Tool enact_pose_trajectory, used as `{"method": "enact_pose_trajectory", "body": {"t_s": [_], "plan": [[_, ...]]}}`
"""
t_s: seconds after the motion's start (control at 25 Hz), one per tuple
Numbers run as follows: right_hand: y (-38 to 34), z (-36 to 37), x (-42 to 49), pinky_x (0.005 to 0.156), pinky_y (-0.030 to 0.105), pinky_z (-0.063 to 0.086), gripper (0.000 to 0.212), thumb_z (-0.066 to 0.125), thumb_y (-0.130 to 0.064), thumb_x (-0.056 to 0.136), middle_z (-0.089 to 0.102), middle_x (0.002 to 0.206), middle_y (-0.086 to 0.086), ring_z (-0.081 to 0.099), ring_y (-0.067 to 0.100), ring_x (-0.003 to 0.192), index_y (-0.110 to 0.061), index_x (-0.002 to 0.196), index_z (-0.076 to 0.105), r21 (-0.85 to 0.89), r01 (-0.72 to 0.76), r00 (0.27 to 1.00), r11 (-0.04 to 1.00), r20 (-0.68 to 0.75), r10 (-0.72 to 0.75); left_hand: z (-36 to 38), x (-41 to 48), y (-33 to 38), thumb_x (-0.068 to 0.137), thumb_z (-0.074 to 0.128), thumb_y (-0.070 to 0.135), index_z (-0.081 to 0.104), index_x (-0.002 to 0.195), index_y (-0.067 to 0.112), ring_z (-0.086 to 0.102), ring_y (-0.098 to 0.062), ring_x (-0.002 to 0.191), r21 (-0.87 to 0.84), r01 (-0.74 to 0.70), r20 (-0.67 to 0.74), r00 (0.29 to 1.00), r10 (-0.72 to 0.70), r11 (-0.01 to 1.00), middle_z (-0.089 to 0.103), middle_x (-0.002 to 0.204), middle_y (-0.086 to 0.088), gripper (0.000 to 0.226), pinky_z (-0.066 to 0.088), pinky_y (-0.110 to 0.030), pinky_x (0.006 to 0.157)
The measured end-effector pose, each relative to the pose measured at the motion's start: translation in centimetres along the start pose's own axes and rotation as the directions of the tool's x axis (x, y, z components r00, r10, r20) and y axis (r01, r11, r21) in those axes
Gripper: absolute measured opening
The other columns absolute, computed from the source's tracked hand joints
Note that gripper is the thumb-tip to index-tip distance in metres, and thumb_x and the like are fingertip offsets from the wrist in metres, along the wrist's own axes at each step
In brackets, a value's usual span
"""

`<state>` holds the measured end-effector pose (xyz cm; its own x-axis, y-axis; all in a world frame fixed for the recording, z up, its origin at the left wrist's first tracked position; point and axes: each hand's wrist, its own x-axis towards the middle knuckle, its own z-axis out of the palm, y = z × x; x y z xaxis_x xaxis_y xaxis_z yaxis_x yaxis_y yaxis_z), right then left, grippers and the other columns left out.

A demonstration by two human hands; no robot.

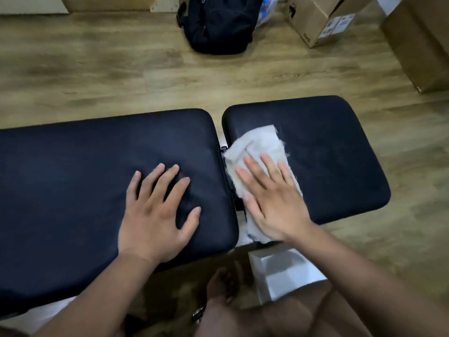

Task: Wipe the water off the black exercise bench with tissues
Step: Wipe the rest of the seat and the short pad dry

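The black exercise bench (315,152) stands on the wooden floor (121,76). The right hand (269,198) presses the tissues (257,144) flat with spread fingers (252,166); the left hand (155,210) rests open and empty. Faint streaks near the tissues suggest wiping is unfinished.

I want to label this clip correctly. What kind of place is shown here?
Probably a room in a home or a storage room, not a gym: wood-look floor, cardboard boxes and a black backpack lie beyond the black bench.
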<state>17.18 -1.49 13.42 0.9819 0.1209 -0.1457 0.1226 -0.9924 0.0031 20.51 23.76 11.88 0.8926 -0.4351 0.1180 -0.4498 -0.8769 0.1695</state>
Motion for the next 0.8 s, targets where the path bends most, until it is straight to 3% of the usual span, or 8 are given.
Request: {"method": "enact_pose_trajectory", "body": {"t_s": [0.16,0.28,0.36,0.48,0.6,0.68,0.8], "plan": [[1.5,-1.1,10.2,0.119,0.049,-0.002,0.064,0.023,-0.051,0.093,-0.003,0.162,-0.009,-0.009,0.024,0.148,-0.034,0.153,0.007,0.037,-0.095,0.994,0.995,0.049,0.093,0.0,-0.1,-0.2,0.089,0.041,0.055,0.061,0.131,0.013,0.038,-0.033,0.142,0.010,0.001,0.007,1.000,-0.001,1.000,0.050,0.147,-0.009,0.063,0.022,-0.059,0.118],[5.2,-1.6,12.9,0.120,0.045,-0.001,0.063,0.014,-0.058,0.095,0.000,0.162,-0.006,-0.005,0.022,0.149,-0.035,0.153,0.007,0.058,-0.151,0.988,0.987,0.053,0.148,0.0,0.0,-0.2,0.089,0.039,0.057,0.060,0.132,0.014,0.038,-0.033,0.142,0.025,0.001,0.014,1.000,-0.001,1.000,0.050,0.148,-0.010,0.064,0.021,-0.058,0.119],[9.3,-1.5,13.1,0.120,0.045,-0.001,0.063,0.011,-0.061,0.094,0.003,0.162,-0.005,-0.002,0.023,0.149,-0.036,0.152,0.010,0.062,-0.264,0.964,0.962,0.036,0.262,0.0,-0.1,-0.2,0.089,0.039,0.057,0.060,0.133,0.015,0.037,-0.032,0.142,0.016,0.011,0.010,1.000,-0.011,1.000,0.049,0.148,-0.009,0.064,0.021,-0.058,0.119],[16.6,-1.3,10.6,0.120,0.045,0.004,0.062,0.013,-0.058,0.095,0.009,0.162,-0.002,0.004,0.024,0.149,-0.033,0.151,0.016,0.096,-0.505,0.863,0.858,0.029,0.505,0.1,0.0,-0.1,0.089,0.042,0.057,0.060,0.133,0.015,0.039,-0.032,0.142,0.007,-0.006,0.006,1.000,0.006,1.000,0.050,0.147,-0.009,0.063,0.021,-0.058,0.118],[19.2,-0.8,6.6,0.120,0.045,0.010,0.065,0.014,-0.057,0.093,0.008,0.162,0.001,0.009,0.023,0.148,-0.029,0.152,0.015,0.202,-0.672,0.732,0.712,0.041,0.680,0.0,-0.1,-0.3,0.089,0.043,0.056,0.060,0.132,0.015,0.040,-0.033,0.141,0.001,-0.016,-0.002,1.000,0.016,1.000,0.051,0.147,-0.010,0.061,0.022,-0.058,0.118],[18.2,-0.3,4.3,0.119,0.047,0.012,0.066,0.013,-0.056,0.093,0.007,0.162,0.004,0.011,0.026,0.148,-0.028,0.152,0.014,0.245,-0.717,0.679,0.652,0.037,0.733,0.0,-0.1,-0.2,0.089,0.044,0.055,0.060,0.132,0.015,0.039,-0.033,0.141,-0.003,-0.013,0.003,1.000,0.013,1.000,0.051,0.147,-0.010,0.061,0.022,-0.059,0.118],[15.3,0.5,1.2,0.118,0.051,0.005,0.064,0.012,-0.053,0.096,0.004,0.162,0.005,0.004,0.029,0.148,-0.025,0.153,0.011,0.185,-0.735,0.666,0.653,0.016,0.746,-0.1,0.0,-0.2,0.089,0.044,0.055,0.060,0.132,0.016,0.039,-0.034,0.142,-0.012,-0.013,0.015,1.000,0.013,1.000,0.050,0.147,-0.009,0.061,0.021,-0.059,0.118]]}}
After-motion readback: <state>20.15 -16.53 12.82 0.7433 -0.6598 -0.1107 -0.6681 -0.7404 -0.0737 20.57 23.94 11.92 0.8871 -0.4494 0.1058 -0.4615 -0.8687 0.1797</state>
